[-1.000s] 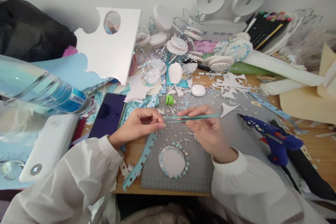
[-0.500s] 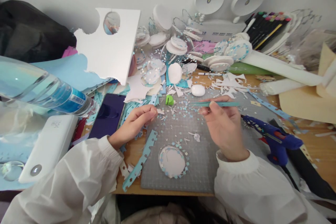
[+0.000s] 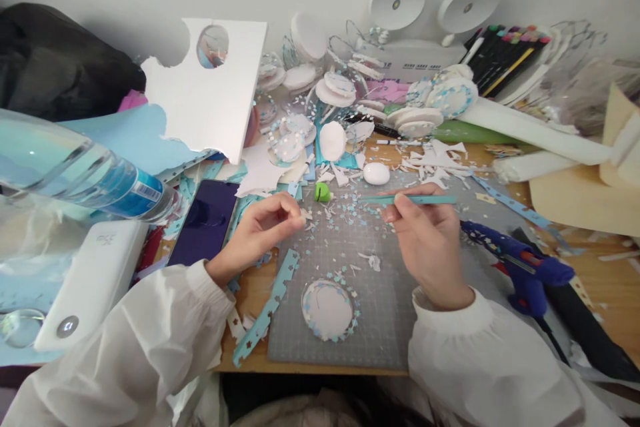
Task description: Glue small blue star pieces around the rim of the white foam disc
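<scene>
My right hand (image 3: 427,240) holds teal tweezers (image 3: 430,199) level, their tips pointing left over loose blue and white paper stars (image 3: 345,213). Across from it, my left hand (image 3: 263,227) is closed in a pinch, thumb against fingertips. A tiny pale bit seems to show at the fingertips, too small to name. Just beyond that hand lies a small bright green object (image 3: 323,192). Nearer me, a white disc (image 3: 327,310) ringed with blue and white stars lies on the grey cutting mat (image 3: 385,340). A punched blue paper strip (image 3: 267,307) lies along the mat's left edge.
A blue glue gun (image 3: 525,267) rests to the right of my right hand. On the left are a phone (image 3: 205,220), a white power bank (image 3: 93,287) and a water bottle (image 3: 100,173). Star-trimmed discs (image 3: 335,88) pile up behind, near a white egg-shaped object (image 3: 377,173).
My left hand has risen slightly and its fingers now arch more, while still pinched. The tweezers in my right hand have shifted slightly, their tips a little farther left.
</scene>
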A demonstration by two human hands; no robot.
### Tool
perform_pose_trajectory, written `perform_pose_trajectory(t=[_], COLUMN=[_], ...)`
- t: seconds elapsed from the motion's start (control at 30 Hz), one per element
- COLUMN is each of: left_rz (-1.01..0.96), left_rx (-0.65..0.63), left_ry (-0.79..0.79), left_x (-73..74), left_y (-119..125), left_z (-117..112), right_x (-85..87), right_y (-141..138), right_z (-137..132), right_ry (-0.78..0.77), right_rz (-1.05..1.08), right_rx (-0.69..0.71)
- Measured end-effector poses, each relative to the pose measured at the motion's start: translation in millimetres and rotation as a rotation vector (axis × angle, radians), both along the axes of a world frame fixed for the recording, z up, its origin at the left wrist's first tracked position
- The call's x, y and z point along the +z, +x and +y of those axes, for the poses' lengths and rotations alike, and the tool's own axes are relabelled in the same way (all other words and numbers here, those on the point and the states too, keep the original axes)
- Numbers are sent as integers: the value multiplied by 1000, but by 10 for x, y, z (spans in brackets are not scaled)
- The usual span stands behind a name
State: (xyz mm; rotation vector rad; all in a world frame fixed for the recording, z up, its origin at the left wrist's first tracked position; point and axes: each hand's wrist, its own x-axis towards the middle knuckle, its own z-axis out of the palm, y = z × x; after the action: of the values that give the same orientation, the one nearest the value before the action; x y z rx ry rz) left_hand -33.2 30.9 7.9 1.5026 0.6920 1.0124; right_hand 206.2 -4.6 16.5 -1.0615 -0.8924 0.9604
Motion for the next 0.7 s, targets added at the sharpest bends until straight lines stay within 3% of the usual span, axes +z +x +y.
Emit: perform_pose_trajectory(t=[0.17,0.33,0.53,0.7], left_rz=[119,53,92,124], left_rx=[38,72,203,189], left_ry=[54,109,207,187], left_x=[-17,-28,0,-10], left_y=[-25,24,26,-4], left_z=[-1,14,4,-9], right_x=[-4,-21,-46,-33], right_y=[16,30,39,43], right_z=[-30,-54,-55,-59], right_ry=[57,159,203,193], right_rz=[-450,-854,-942,-928], right_rx=[-53,-66,-16,0])
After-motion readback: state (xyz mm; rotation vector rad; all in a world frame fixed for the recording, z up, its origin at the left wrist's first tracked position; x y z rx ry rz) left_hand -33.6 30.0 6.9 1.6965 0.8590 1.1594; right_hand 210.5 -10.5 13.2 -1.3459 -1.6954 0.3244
